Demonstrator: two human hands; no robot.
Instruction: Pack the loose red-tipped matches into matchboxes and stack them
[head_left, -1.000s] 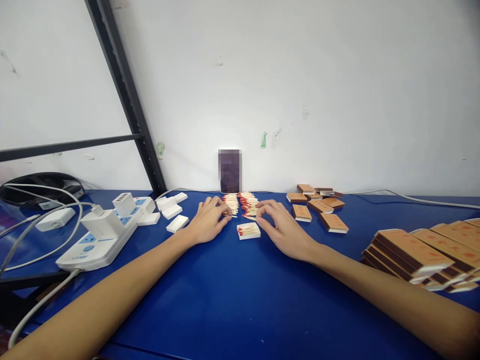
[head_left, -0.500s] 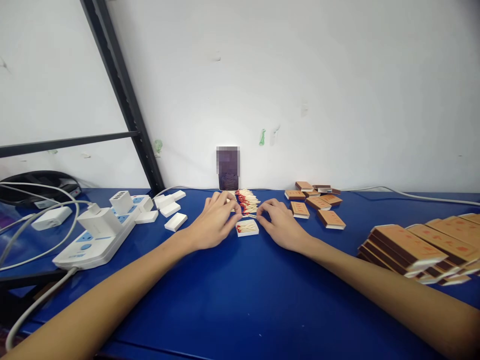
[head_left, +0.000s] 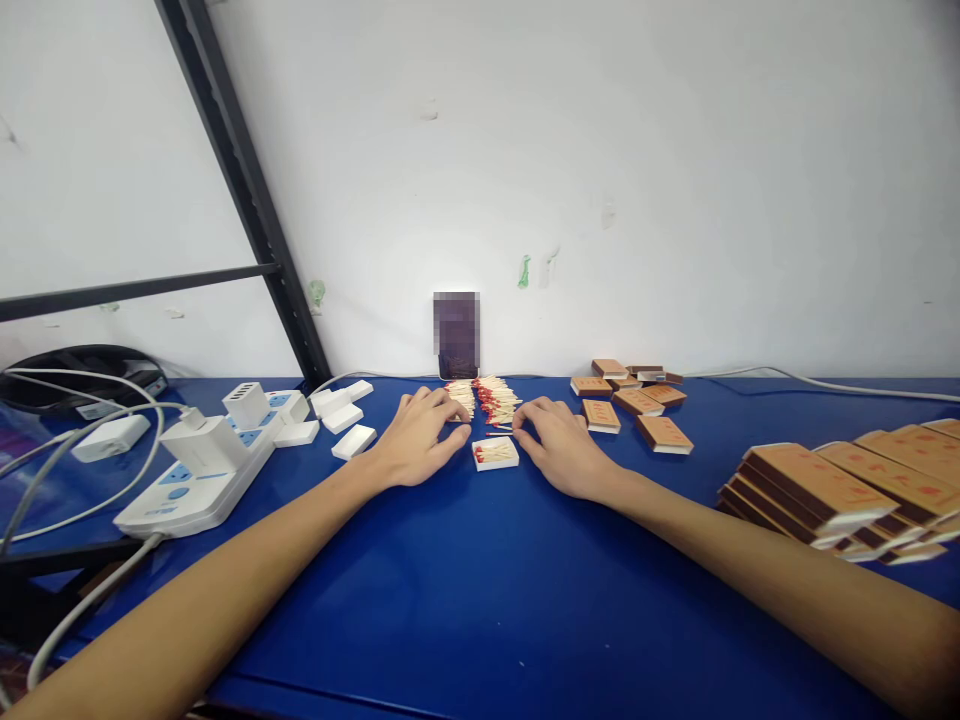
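A small white matchbox tray (head_left: 496, 463) with several red-tipped matches (head_left: 495, 452) in it lies on the blue table between my hands. Behind it are two heaps of matches, a left heap (head_left: 462, 396) and a right heap (head_left: 495, 398). My left hand (head_left: 421, 440) is open beside the left heap, its thumb apart from the forefinger. On the other side, my right hand (head_left: 562, 447) has bent fingers, with a gap between thumb and forefinger and nothing visible in it. A loose match (head_left: 500, 432) lies close to its fingertips.
Empty white trays (head_left: 354, 442) lie at left near a power strip (head_left: 202, 490) with chargers and cables. Orange-brown matchbox sleeves (head_left: 664, 434) are scattered at right, and stacked matchboxes (head_left: 825, 485) stand nearer me. A dark upright panel (head_left: 458, 335) leans on the wall.
My left hand has drawn back slightly to the left, its thumb and forefinger spreading and showing more of the left heap. The tray holds more matches. My right hand has hardly moved.
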